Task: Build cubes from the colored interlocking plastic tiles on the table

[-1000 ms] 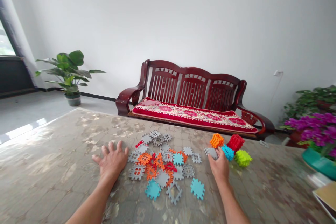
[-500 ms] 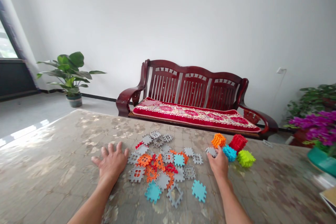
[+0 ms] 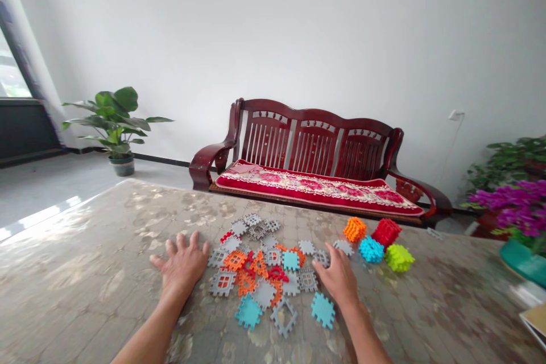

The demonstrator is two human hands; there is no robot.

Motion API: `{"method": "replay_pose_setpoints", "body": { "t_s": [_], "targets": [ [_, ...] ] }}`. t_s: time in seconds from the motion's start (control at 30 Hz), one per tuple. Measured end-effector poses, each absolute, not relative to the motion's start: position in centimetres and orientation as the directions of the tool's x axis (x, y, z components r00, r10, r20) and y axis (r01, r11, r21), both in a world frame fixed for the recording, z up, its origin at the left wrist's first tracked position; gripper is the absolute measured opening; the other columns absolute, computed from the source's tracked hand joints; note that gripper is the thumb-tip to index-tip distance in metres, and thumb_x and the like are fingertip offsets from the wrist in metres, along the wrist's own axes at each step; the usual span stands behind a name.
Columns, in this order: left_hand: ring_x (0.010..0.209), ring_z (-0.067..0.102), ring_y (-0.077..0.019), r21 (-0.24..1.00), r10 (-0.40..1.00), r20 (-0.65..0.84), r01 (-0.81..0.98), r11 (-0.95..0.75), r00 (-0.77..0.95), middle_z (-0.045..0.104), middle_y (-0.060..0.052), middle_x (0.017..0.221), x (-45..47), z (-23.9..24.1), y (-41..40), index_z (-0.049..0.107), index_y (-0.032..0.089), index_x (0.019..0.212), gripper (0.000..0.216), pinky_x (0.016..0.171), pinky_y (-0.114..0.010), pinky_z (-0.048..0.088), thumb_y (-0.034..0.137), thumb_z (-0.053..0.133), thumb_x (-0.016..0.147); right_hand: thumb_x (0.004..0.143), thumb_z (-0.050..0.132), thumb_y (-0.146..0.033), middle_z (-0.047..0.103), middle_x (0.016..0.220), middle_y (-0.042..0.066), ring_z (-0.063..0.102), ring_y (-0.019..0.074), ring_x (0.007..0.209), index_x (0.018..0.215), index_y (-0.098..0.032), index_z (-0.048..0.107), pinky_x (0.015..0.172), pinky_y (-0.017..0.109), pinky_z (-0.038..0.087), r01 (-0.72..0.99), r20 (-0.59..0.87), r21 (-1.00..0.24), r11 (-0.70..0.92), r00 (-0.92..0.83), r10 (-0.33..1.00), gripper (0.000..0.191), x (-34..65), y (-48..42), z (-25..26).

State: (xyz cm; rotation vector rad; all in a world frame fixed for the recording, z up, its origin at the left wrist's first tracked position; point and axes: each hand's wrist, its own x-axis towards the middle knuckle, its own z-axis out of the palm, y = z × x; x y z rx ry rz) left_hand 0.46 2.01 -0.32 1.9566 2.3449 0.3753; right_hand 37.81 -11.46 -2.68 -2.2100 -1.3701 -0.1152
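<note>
My left hand point(image 3: 182, 264) lies flat on the table, fingers spread, just left of a pile of notched plastic puzzle tiles. My right hand point(image 3: 338, 276) is at the pile's right side, with thumb and index finger apart around a grey window-pattern tile point(image 3: 321, 257); I cannot tell whether they touch it. A plain grey tile point(image 3: 343, 247) lies just beyond that hand. Close by are a turquoise tile point(image 3: 323, 310) and a grey tile with a diamond opening point(image 3: 284, 317). Orange, red and grey tiles overlap in the pile, with an orange window tile point(image 3: 234, 260) among them.
Right of my right hand stand built cubes: orange point(image 3: 355, 230), red point(image 3: 386, 232), blue point(image 3: 371, 249) and lime green point(image 3: 399, 258). Purple flowers point(image 3: 509, 205) stand at the right edge. Behind the patterned table point(image 3: 106, 273) is a wooden bench point(image 3: 315, 142).
My right hand has moved left, from the plain grey tile beside the orange cube to the grey window-pattern tile. My left hand has stayed in place.
</note>
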Motion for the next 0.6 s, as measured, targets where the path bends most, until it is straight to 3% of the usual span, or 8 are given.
{"method": "replay_pose_setpoints", "body": {
  "t_s": [0.2,0.37,0.5,0.6],
  "targets": [
    [0.147,0.028,-0.0436,0.234,0.974,0.121,0.959,0.162,-0.194,0.039,-0.018,0.159,0.42,-0.58,2.15,0.054,0.024,0.142,0.062,0.111,-0.075,0.018,0.048,0.021,0.096,0.082,0.056,-0.028,0.07,0.12,0.013,0.062,0.0309,0.112,0.134,-0.018,0.059,0.095,0.039,0.046,0.87,0.298,-0.24,-0.43,0.488,0.82,0.053,38.2,-11.45,-2.7],
    [0.147,0.028,-0.0439,0.247,0.973,0.121,0.955,0.162,-0.196,0.039,-0.018,0.159,0.36,-0.62,2.17,0.055,0.024,0.142,0.062,0.111,-0.075,0.017,0.048,0.022,0.096,0.085,0.057,-0.031,0.072,0.117,0.013,0.064,0.0301,0.107,0.133,-0.019,0.058,0.093,0.037,0.046,0.883,0.324,-0.154,-0.443,0.468,0.822,0.051,38.55,-11.51,-3.01],
    [0.147,0.028,-0.0435,0.232,0.974,0.117,0.959,0.165,-0.196,0.039,-0.018,0.159,0.28,-0.78,2.3,0.054,0.025,0.144,0.062,0.111,-0.074,0.018,0.048,0.022,0.096,0.084,0.058,-0.033,0.072,0.117,0.015,0.066,0.0305,0.106,0.133,-0.015,0.056,0.089,0.036,0.048,0.856,0.31,-0.192,-0.479,0.516,0.799,0.052,38.58,-11.46,-2.94],
    [0.147,0.029,-0.0432,0.23,0.973,0.115,0.959,0.168,-0.198,0.039,-0.018,0.159,0.34,-0.74,2.31,0.054,0.024,0.144,0.061,0.111,-0.074,0.019,0.048,0.023,0.095,0.083,0.06,-0.037,0.073,0.114,0.015,0.068,0.0304,0.103,0.137,-0.016,0.051,0.084,0.037,0.049,0.822,0.334,-0.296,-0.486,0.566,0.754,0.058,38.56,-11.41,-2.71]
  ]
}}
